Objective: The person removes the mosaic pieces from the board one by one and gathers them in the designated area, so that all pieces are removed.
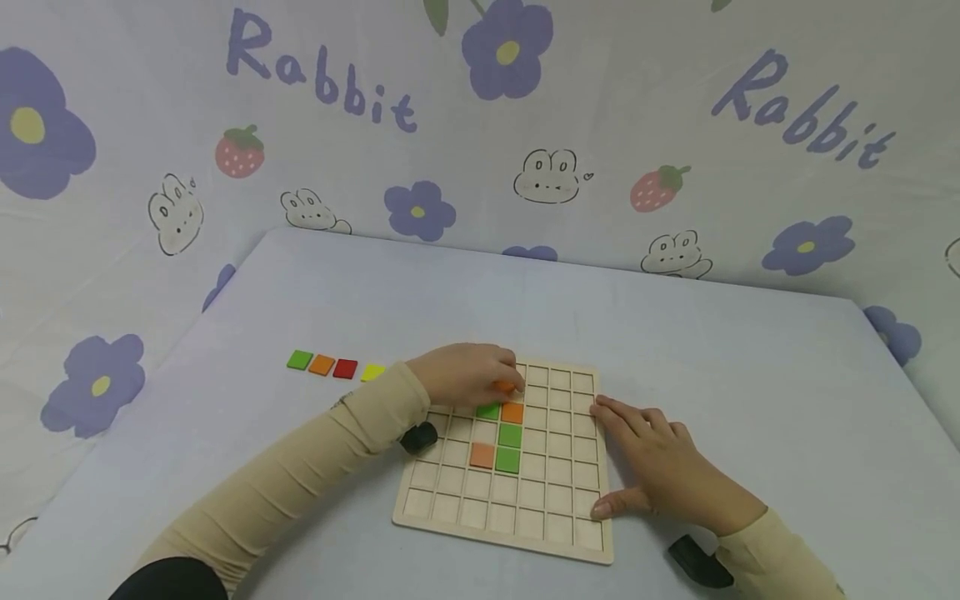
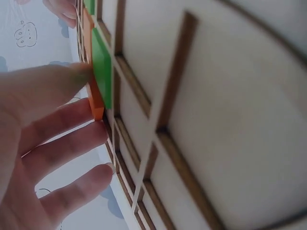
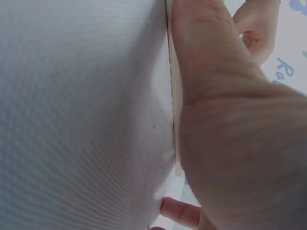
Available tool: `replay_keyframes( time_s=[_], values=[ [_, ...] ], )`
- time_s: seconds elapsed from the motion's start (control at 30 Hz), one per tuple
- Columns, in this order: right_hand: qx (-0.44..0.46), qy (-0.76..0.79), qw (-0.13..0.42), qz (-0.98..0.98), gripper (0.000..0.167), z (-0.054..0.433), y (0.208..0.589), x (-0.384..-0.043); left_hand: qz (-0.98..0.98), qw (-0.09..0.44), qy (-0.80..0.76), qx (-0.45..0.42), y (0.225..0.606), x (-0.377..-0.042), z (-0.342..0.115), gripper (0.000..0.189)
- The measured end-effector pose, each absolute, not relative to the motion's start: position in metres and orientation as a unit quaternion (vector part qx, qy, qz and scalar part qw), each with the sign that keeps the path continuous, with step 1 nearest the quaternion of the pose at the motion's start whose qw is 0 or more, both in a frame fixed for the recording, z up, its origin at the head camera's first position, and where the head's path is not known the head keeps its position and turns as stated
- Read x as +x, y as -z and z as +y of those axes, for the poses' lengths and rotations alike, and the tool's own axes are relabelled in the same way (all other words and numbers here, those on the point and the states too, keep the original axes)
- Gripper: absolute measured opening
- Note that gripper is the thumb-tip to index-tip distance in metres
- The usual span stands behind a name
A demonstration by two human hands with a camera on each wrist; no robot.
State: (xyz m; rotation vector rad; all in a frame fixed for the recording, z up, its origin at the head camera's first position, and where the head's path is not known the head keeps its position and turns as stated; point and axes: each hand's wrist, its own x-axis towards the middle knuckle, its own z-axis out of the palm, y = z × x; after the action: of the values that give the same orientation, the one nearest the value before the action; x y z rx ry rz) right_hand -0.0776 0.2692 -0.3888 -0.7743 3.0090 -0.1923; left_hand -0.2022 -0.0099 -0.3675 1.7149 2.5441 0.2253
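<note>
A square wooden grid board lies on the table, with orange and green tiles in several cells near its middle. Over the upper part of the board, my left hand pinches an orange tile between thumb and fingers. In the left wrist view this orange tile is held close to a green tile in the grid. My right hand rests along the board's right edge, fingers at the upper part and thumb lower down. In the right wrist view, the right hand covers most of the board's edge.
Left of the board, a green tile, an orange tile, a red tile and a yellow tile lie in a row; the left forearm hides what lies beyond. A white cloth printed with rabbits and flowers hangs behind the table.
</note>
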Motion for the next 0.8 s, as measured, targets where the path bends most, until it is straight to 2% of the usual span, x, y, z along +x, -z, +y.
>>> replay_keyframes(
  time_s=[0.47, 0.8],
  values=[
    [-0.251, 0.055, 0.008, 0.966, 0.119, 0.269, 0.396, -0.08, 0.845, 0.031, -0.052, 0.531, 0.367, -0.198, -0.019, 0.02],
    [-0.25, 0.052, 0.004, 0.967, 0.119, 0.266, 0.395, -0.08, 0.857, 0.011, -0.098, 0.505, 0.352, -0.186, -0.065, 0.02]
  ],
)
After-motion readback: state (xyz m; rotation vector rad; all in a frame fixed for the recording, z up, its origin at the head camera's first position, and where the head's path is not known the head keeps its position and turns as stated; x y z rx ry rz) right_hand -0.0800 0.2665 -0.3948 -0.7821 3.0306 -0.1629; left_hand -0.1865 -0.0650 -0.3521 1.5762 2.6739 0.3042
